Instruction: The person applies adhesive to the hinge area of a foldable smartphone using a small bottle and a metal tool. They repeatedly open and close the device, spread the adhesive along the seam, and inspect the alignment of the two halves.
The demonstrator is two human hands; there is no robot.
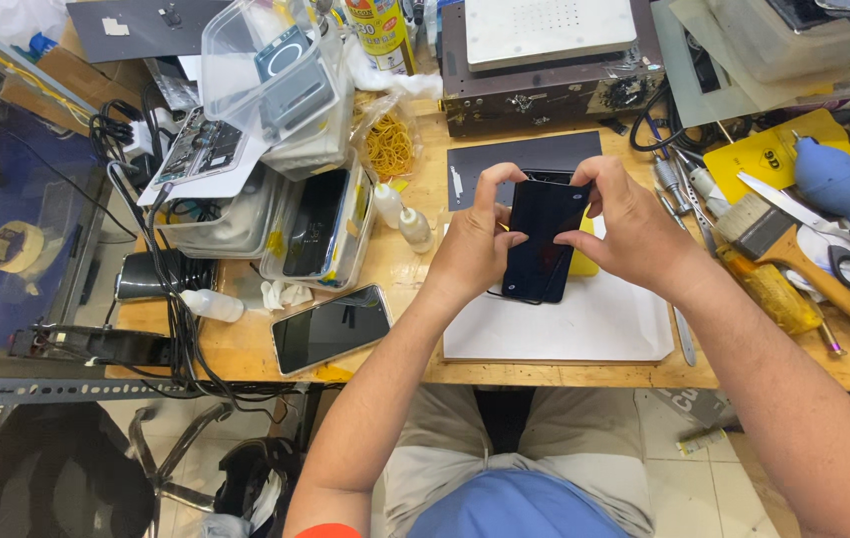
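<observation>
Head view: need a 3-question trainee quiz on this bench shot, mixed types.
1. True or false: both hands grip the black glossy smartphone.
2. What lies flat near the bench's front edge, beside the left hand? A) a second dark-screened smartphone B) a laptop C) a mug
3. What does the right hand hold the phone above?

Key
1. True
2. A
3. The white rectangular sheet on the wooden workbench.
</observation>
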